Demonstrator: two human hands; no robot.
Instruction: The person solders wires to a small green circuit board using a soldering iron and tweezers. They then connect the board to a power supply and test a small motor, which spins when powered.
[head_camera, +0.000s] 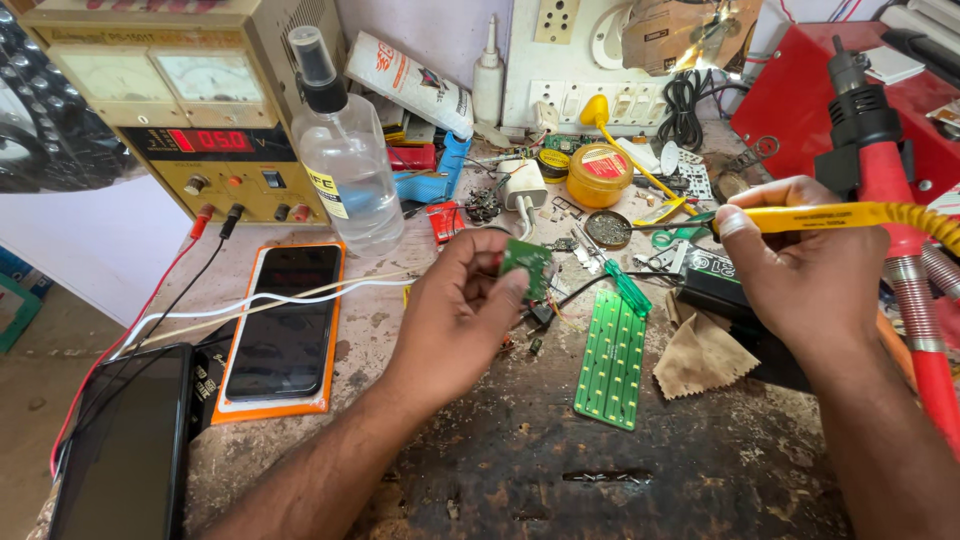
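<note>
Dark glass of a tablet (125, 450) fills the near left corner, beside a phone in an orange case (283, 325) lying face up on the scarred, scorched workbench (600, 470). Further right, the left hand (455, 315) pinches a small green circuit board (527, 262) between thumb and fingertips, tilted up, probably for a clear look. A long green LED strip board (612, 362) lies flat (bare side up). Rightmost, the right hand (805, 265) grips a yellow-handled soldering iron (830, 217) pen-fashion, its tip pointing left toward the board.
</note>
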